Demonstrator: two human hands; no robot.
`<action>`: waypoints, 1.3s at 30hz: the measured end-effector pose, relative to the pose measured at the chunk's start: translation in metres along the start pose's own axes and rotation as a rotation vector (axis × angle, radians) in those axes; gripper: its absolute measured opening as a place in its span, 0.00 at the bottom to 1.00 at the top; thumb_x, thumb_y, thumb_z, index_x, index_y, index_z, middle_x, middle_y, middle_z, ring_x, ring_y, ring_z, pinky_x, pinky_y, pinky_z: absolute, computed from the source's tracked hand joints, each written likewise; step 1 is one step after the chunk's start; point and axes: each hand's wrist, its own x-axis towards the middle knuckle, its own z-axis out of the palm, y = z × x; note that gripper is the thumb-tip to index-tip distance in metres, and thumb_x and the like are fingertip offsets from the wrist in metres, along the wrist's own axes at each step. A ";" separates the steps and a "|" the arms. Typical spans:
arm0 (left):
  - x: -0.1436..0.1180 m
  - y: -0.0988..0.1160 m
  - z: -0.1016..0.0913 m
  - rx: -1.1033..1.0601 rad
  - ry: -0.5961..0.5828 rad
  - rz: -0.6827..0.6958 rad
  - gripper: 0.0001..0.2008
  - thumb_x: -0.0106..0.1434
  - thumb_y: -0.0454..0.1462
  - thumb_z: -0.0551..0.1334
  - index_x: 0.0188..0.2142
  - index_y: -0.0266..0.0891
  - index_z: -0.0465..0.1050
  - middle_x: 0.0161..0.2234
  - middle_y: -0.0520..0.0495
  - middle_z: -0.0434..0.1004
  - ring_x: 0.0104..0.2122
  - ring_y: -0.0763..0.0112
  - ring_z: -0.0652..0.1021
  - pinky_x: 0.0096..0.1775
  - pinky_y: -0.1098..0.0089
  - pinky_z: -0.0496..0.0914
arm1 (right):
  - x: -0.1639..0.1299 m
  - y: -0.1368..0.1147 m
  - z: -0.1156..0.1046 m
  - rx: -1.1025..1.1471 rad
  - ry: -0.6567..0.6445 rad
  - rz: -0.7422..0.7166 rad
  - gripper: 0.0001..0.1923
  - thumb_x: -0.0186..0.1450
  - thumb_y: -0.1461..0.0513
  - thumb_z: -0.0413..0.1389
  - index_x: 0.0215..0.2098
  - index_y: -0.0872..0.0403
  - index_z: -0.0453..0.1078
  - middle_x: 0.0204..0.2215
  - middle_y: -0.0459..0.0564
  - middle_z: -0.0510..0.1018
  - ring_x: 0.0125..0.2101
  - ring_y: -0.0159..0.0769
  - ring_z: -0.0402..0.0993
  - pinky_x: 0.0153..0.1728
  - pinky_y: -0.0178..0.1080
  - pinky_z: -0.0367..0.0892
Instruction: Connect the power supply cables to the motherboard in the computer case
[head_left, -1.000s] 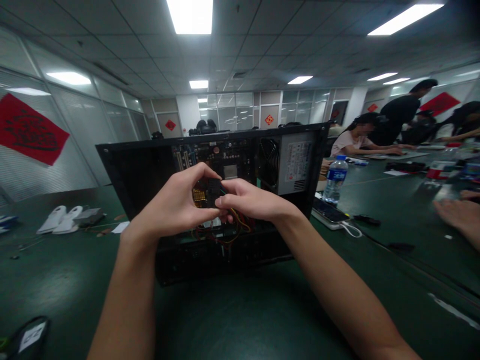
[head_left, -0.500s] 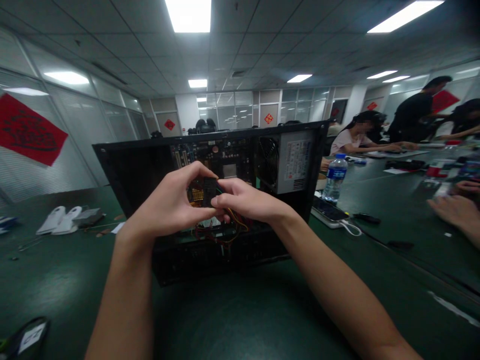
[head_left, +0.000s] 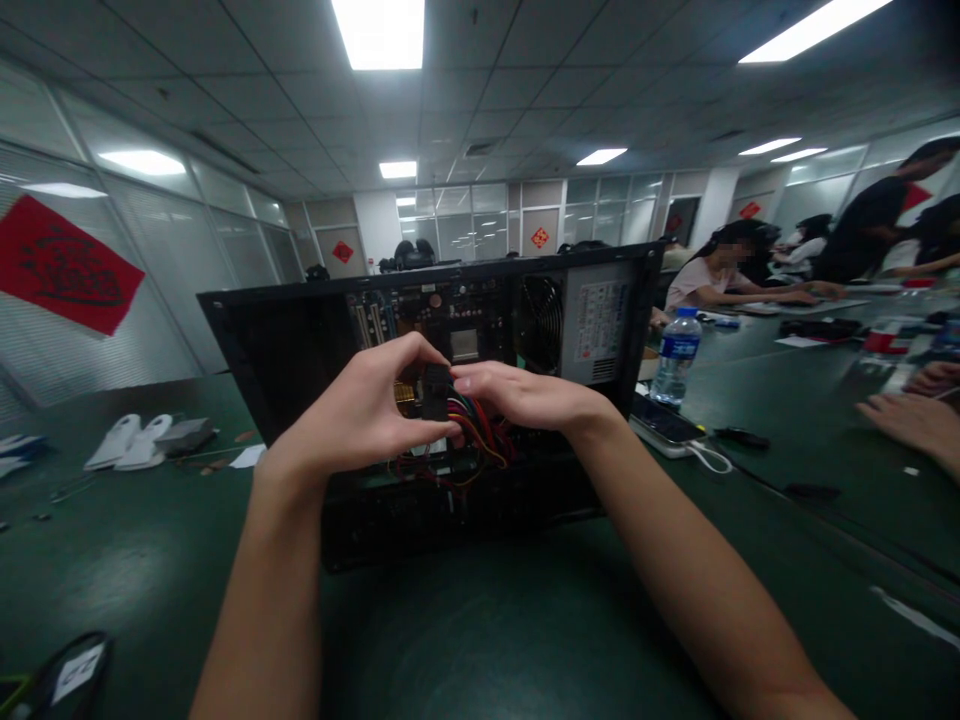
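Upright between both hands, the small black plastic connector (head_left: 434,390) on coloured wires (head_left: 480,435) is pinched by the left hand (head_left: 360,415) and the right hand (head_left: 525,398), before the open black computer case (head_left: 300,340).

Both hands (head_left: 442,405) lifted the connector (head_left: 435,390) slightly higher.

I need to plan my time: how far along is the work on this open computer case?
Done: computer case stands open, its board exposed. In hand: left hand and right hand pinch a black connector with coloured wires. Left: it isn't visibly seated yet.
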 end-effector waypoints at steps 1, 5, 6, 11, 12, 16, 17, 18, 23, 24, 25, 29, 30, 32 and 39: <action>0.000 0.000 0.000 0.001 -0.005 -0.002 0.24 0.54 0.49 0.73 0.45 0.39 0.73 0.43 0.45 0.80 0.41 0.61 0.79 0.41 0.65 0.73 | 0.001 -0.001 0.000 -0.015 -0.026 -0.014 0.11 0.72 0.58 0.49 0.33 0.53 0.67 0.33 0.48 0.74 0.35 0.33 0.70 0.37 0.33 0.69; -0.002 -0.007 -0.001 -0.026 -0.012 0.001 0.26 0.54 0.49 0.73 0.46 0.39 0.73 0.44 0.46 0.79 0.42 0.61 0.79 0.43 0.65 0.72 | 0.007 0.004 0.001 -0.046 -0.086 -0.078 0.22 0.75 0.50 0.43 0.30 0.54 0.64 0.27 0.45 0.68 0.28 0.29 0.64 0.31 0.32 0.65; -0.002 -0.010 -0.001 -0.051 -0.017 -0.004 0.26 0.54 0.49 0.74 0.47 0.39 0.73 0.44 0.45 0.79 0.43 0.61 0.79 0.44 0.65 0.73 | 0.010 0.009 0.001 -0.063 -0.063 -0.109 0.25 0.75 0.47 0.41 0.30 0.54 0.64 0.26 0.44 0.67 0.27 0.28 0.62 0.31 0.32 0.65; -0.002 -0.027 0.005 -0.198 -0.039 -0.052 0.27 0.53 0.48 0.74 0.47 0.39 0.71 0.43 0.45 0.79 0.43 0.60 0.80 0.44 0.64 0.74 | 0.028 0.042 0.004 -0.486 0.287 -0.400 0.14 0.75 0.56 0.44 0.45 0.56 0.68 0.40 0.52 0.74 0.39 0.35 0.71 0.43 0.39 0.69; -0.002 -0.028 0.005 -0.204 -0.040 -0.054 0.27 0.53 0.48 0.74 0.47 0.39 0.71 0.43 0.45 0.79 0.43 0.60 0.79 0.44 0.64 0.74 | 0.029 0.050 0.004 -0.622 0.339 -0.462 0.13 0.74 0.58 0.47 0.49 0.55 0.68 0.45 0.54 0.75 0.44 0.37 0.71 0.47 0.42 0.70; 0.000 -0.028 0.007 -0.190 -0.080 -0.042 0.25 0.54 0.47 0.74 0.46 0.39 0.71 0.40 0.48 0.78 0.40 0.63 0.78 0.40 0.66 0.73 | 0.026 0.073 0.003 -0.954 0.517 -0.704 0.15 0.73 0.61 0.48 0.55 0.51 0.69 0.52 0.57 0.73 0.54 0.42 0.68 0.56 0.50 0.68; 0.000 -0.028 0.007 -0.190 -0.090 -0.042 0.24 0.54 0.47 0.73 0.46 0.39 0.71 0.40 0.48 0.78 0.39 0.63 0.78 0.40 0.66 0.72 | 0.024 0.075 0.003 -0.989 0.532 -0.746 0.15 0.73 0.63 0.47 0.54 0.50 0.70 0.52 0.56 0.73 0.55 0.42 0.68 0.57 0.50 0.68; 0.001 -0.029 0.008 -0.194 -0.094 -0.046 0.24 0.55 0.47 0.73 0.47 0.39 0.71 0.40 0.48 0.78 0.39 0.63 0.78 0.40 0.66 0.73 | 0.022 0.076 0.002 -1.014 0.523 -0.771 0.15 0.73 0.63 0.47 0.54 0.48 0.71 0.51 0.55 0.73 0.56 0.42 0.68 0.57 0.50 0.68; 0.003 -0.045 0.016 -0.259 -0.093 -0.125 0.26 0.53 0.45 0.72 0.49 0.39 0.71 0.46 0.45 0.79 0.46 0.58 0.78 0.49 0.60 0.73 | 0.016 0.072 0.007 -1.010 0.353 -0.805 0.12 0.72 0.61 0.53 0.50 0.44 0.75 0.47 0.52 0.76 0.55 0.43 0.69 0.56 0.52 0.71; 0.003 -0.049 0.018 -0.285 -0.109 -0.138 0.26 0.53 0.44 0.72 0.49 0.39 0.71 0.47 0.44 0.79 0.46 0.58 0.78 0.49 0.59 0.74 | 0.017 0.072 0.009 -1.006 0.331 -0.822 0.11 0.72 0.60 0.53 0.49 0.45 0.76 0.47 0.53 0.77 0.54 0.43 0.70 0.55 0.52 0.71; 0.004 -0.052 0.020 -0.306 -0.132 -0.145 0.26 0.53 0.44 0.71 0.50 0.40 0.71 0.48 0.44 0.79 0.46 0.58 0.79 0.50 0.59 0.74 | 0.018 0.072 0.011 -1.006 0.318 -0.847 0.11 0.72 0.60 0.53 0.48 0.46 0.76 0.46 0.53 0.77 0.53 0.43 0.71 0.54 0.51 0.72; 0.004 -0.063 0.026 -0.305 -0.223 -0.165 0.24 0.57 0.48 0.69 0.50 0.39 0.72 0.48 0.44 0.79 0.46 0.59 0.79 0.48 0.61 0.75 | 0.022 0.078 0.017 -0.996 0.325 -0.942 0.13 0.74 0.62 0.50 0.49 0.53 0.76 0.45 0.57 0.78 0.48 0.42 0.74 0.47 0.47 0.74; 0.004 -0.065 0.027 -0.299 -0.235 -0.168 0.24 0.59 0.49 0.69 0.50 0.39 0.72 0.49 0.44 0.79 0.47 0.59 0.79 0.49 0.62 0.74 | 0.022 0.079 0.017 -0.986 0.324 -0.927 0.14 0.74 0.62 0.49 0.49 0.54 0.76 0.44 0.58 0.78 0.47 0.42 0.75 0.46 0.46 0.74; 0.005 -0.068 0.032 -0.304 -0.243 -0.166 0.24 0.61 0.51 0.67 0.51 0.39 0.73 0.52 0.43 0.79 0.49 0.58 0.79 0.51 0.60 0.73 | 0.022 0.078 0.016 -0.973 0.305 -0.854 0.16 0.75 0.61 0.47 0.49 0.56 0.76 0.43 0.59 0.78 0.45 0.41 0.75 0.44 0.45 0.74; 0.012 -0.074 0.050 -0.257 -0.122 -0.226 0.23 0.64 0.52 0.62 0.50 0.39 0.76 0.50 0.41 0.81 0.49 0.57 0.79 0.53 0.59 0.71 | 0.012 0.067 -0.006 -1.074 0.450 -0.539 0.16 0.75 0.61 0.47 0.45 0.56 0.78 0.41 0.59 0.78 0.43 0.42 0.73 0.45 0.45 0.71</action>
